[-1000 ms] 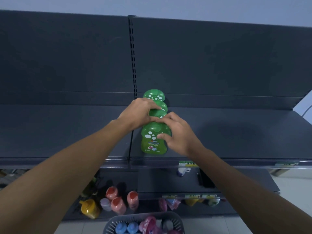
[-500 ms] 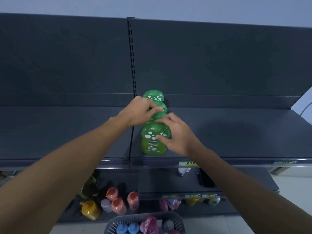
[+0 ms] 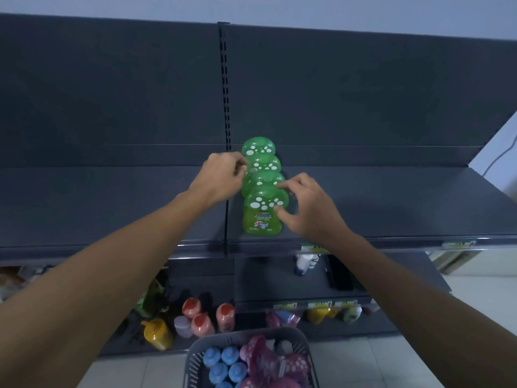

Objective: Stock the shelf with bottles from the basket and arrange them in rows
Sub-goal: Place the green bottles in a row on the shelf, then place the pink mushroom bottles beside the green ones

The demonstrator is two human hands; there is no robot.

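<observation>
Currently 4 green bottles (image 3: 262,189) w/ white-spotted mushroom caps stand upright on the top shelf (image 3: 391,203), single file front-to-back, just right of the slotted upright post (image 3: 225,93). Caps overlap from this angle; the rear one is near the back panel, and the front bottle (image 3: 261,224) is close to the shelf's front edge, label facing out. Left hand (image 3: 219,177) sits at the left side of the row beside the 2nd & 3rd caps, fingers curled in w/ tips against them; can't tell if it's gripping or only touching. Right hand (image 3: 307,208) is on the right side, not grasping: fingers loosely spread, index tip on the 3rd cap's right edge, thumb tip on the front bottle just under its cap. Yellow-green price tags (image 3: 314,248) sit on the shelf's front lip. Next level down, a white bottle (image 3: 303,263) stands under those tags. Lowest level has 3 peach bottles w/ red caps (image 3: 202,317) and a yellow bottle (image 3: 156,333) to their left; more yellow & pink items to the right, too blurry to ID. At btm centre the grey slatted basket (image 3: 223,338) holds blue round-capped bottles (image 3: 223,365) upright on its left side & pink spotted-cap bottles (image 3: 279,365) lying tilted on the right.
</observation>
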